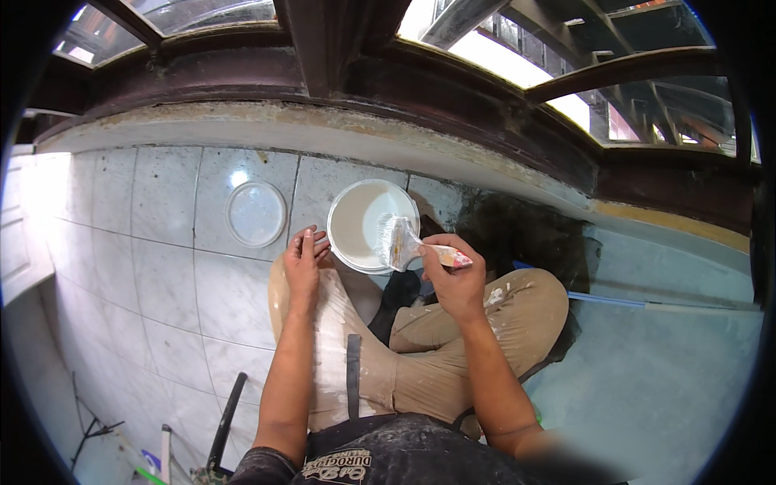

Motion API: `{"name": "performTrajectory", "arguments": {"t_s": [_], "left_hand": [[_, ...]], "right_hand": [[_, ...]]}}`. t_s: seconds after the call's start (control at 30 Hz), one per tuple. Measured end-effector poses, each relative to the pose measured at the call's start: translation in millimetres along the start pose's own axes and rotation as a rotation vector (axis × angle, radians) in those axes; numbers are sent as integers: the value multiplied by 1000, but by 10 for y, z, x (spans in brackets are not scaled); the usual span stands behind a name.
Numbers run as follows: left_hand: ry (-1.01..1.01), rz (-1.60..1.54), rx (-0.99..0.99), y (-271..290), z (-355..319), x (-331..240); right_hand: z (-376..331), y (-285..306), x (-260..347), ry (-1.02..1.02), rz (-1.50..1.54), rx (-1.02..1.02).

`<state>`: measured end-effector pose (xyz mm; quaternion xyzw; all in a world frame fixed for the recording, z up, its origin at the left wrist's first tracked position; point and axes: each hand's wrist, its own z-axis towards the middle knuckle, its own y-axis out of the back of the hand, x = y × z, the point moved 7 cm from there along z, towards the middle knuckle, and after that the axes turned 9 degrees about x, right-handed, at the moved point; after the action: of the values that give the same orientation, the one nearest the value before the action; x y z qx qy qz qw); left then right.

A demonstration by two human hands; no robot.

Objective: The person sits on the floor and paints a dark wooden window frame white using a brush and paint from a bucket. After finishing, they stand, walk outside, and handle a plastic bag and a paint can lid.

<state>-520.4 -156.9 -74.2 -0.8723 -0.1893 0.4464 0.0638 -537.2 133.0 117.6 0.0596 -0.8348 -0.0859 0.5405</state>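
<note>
Tiled floor (166, 279), right hand (456, 279) pinching paintbrush (403, 245), bucket (352, 220) ahead between hands, left hand (305, 257) loosely spread

Head view, one: wide fisheye, left lens of a head-worn pair. Station: above the wearer's lap. Facing: steeply down and forward; upright, unmirrored. Range: near, with the bucket (353, 214) close to centre, within arm's reach. Lower edge: dark shirt (412, 453), left forearm (289, 364) and right forearm (493, 368) entering from below. Upper edge: window frame (477, 101), farther off, bowed by the lens. Left side: floor tiles (166, 283), seen slantwise. Border: black, rounded.
</note>
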Motion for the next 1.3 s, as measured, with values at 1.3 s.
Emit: {"name": "performTrajectory", "arguments": {"t_s": [1.3], "left_hand": [[-78,237,28,-88,-49,-105]], "right_hand": [[56,129,-370,-187,301,-186]]}}
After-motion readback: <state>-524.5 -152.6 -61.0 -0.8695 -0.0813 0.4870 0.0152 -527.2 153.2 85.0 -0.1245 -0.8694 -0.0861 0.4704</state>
